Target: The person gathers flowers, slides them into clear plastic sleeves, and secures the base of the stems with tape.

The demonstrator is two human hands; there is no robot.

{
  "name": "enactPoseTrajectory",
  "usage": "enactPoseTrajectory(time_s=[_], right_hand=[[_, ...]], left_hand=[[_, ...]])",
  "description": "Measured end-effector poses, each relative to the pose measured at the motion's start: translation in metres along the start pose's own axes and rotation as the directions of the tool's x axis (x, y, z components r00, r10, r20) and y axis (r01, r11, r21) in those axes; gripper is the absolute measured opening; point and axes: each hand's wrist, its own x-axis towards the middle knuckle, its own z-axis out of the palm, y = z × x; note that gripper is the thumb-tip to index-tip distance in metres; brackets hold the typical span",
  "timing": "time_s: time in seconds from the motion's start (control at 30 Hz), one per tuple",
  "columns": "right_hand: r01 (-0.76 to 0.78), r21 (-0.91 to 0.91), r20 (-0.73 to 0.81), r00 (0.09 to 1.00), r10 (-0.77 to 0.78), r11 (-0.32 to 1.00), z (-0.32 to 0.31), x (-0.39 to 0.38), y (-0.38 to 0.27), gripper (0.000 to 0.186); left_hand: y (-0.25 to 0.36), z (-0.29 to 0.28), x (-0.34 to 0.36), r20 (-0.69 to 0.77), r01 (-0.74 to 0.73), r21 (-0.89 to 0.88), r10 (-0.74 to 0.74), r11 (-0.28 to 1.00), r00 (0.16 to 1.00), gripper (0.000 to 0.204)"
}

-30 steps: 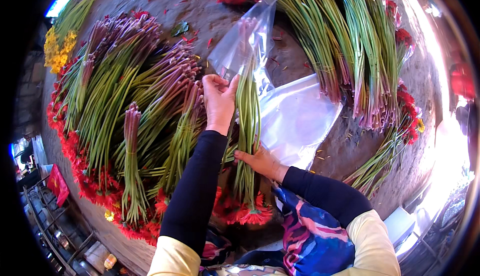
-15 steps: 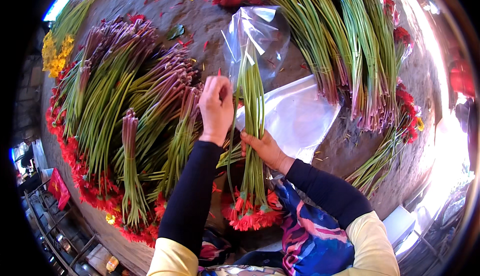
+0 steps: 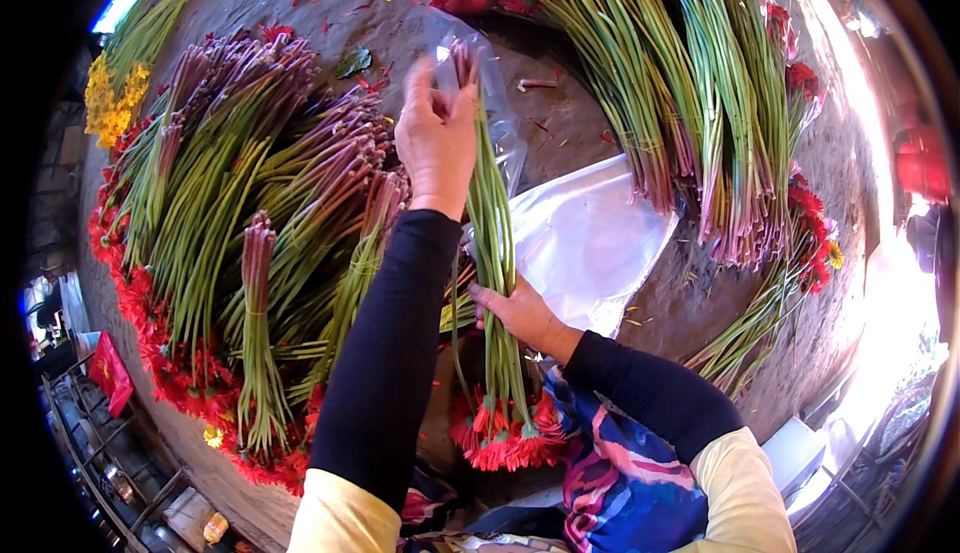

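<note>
My right hand [image 3: 525,318] is closed round the middle of a bunch of red gerberas [image 3: 492,218], whose flower heads hang toward me and whose stem ends point away. Beside those purplish stem ends is my left hand [image 3: 437,148], its fingers bent and apart, the thumb against the stems. A clear plastic sleeve [image 3: 507,118] lies behind the upper stems; whether the left fingers touch it I cannot tell. More clear plastic sheeting [image 3: 600,233] lies flat to the right of the bunch.
Left of my hands, a large heap of gerbera bunches [image 3: 215,203] lies with red heads outward. Several more gerbera bunches [image 3: 690,103] lie at the far right, with loose stems [image 3: 750,338] nearer. Yellow flowers [image 3: 115,103] are at the far left. A cut stem piece [image 3: 538,84] lies on the brown surface.
My left hand has moved away from me, up to the stem ends, and its fingers have spread. The stem tops and the clear sleeve have shifted left. My right hand keeps its hold.
</note>
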Motion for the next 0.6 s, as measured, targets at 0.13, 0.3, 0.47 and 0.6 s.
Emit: enactPoseTrajectory(time_s=[0.13,0.3,0.47,0.6], right_hand=[[-0.03,-0.016,0.021,0.999,0.031,0.999,-0.004,0.002,0.009,0.027],[-0.026,0.111,-0.096,0.995,0.037,0.993,-0.011,0.004,-0.005,0.026],[0.062,0.212,-0.161,0.987,-0.027,0.975,-0.02,0.019,-0.036,0.023],[0.14,0.331,-0.201,0.977,-0.075,0.933,-0.017,0.018,-0.054,0.026]], left_hand=[[0.001,-0.002,-0.014,0.118,-0.437,0.012,0.432,0.9,0.894,0.013],[0.013,-0.03,-0.05,0.361,-0.582,0.12,0.511,0.804,0.78,0.015],[-0.025,-0.054,-0.091,0.499,-0.393,0.127,0.284,0.911,0.819,0.018],[-0.02,-0.079,-0.106,0.458,-0.291,0.058,0.234,0.955,0.858,0.015]])
